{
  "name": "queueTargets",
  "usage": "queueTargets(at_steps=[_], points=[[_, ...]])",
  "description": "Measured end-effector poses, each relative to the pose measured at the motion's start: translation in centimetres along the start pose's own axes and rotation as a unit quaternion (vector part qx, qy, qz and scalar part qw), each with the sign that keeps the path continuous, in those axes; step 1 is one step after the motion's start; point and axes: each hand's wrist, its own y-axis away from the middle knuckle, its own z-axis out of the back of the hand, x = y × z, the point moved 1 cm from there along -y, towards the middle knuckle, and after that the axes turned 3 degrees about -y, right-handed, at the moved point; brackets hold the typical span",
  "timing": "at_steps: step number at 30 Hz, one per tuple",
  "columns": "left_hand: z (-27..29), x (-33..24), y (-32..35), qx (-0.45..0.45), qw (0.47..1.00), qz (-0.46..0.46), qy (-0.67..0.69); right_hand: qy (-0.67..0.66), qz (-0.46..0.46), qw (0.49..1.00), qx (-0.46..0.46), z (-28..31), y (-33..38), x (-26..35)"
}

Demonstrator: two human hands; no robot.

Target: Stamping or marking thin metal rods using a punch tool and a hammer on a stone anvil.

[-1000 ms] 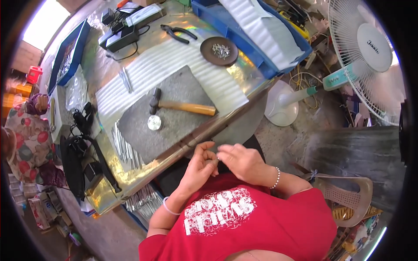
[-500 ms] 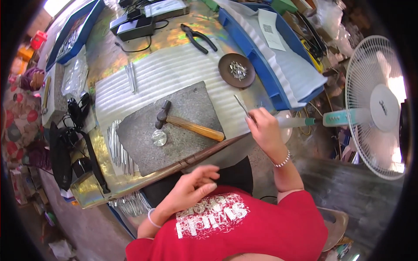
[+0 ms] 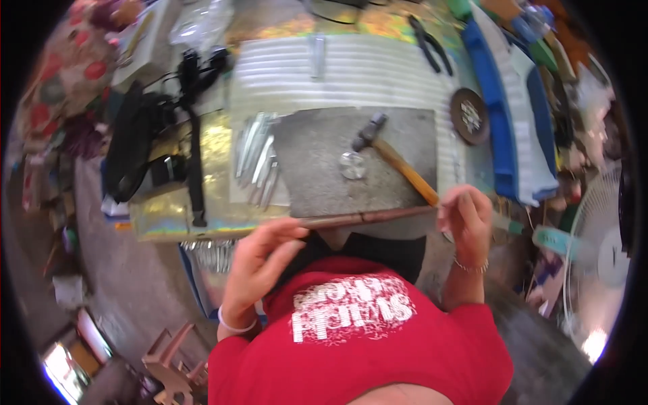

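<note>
So, metal strips (image 3: 258,152) lie left of the slab (image 3: 310,185), finished or not unclear; hammer's (image 3: 405,170) idle; left hand (image 3: 260,263) looks empty, fingers apart; right hand (image 3: 469,221), can't tell.

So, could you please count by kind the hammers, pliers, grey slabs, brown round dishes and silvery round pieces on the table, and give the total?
Hammer: 1
Pliers: 1
Grey slab: 1
Brown round dish: 1
Silvery round piece: 1
Total: 5
</note>
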Motion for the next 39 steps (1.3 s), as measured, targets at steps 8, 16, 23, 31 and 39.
queueTargets(at_steps=[8,16,23,31,39], points=[[2.7,-0.2,0.9,-0.028,0.999,-0.04,-0.002,-0.468,0.051,0.793,0.386,-1.8,-1.7,-3.5],[5.4,-0.7,0.2,-0.143,0.986,-0.069,-0.059,0.253,0.184,0.95,0.001,-3.8,-1.0,0.5],[9.7,-0.8,-6.9,-0.246,0.899,-0.133,-0.337,0.63,0.278,0.722,0.064,-8.8,-3.7,-0.2],[9.6,1.1,-13.2,-0.172,0.824,-0.137,-0.521,0.619,0.225,0.751,0.04,-9.3,-4.1,-0.9],[10.3,1.2,-14.6,-0.104,0.767,-0.117,-0.622,0.305,0.138,0.942,0.03,-5.6,-2.2,-0.8]])
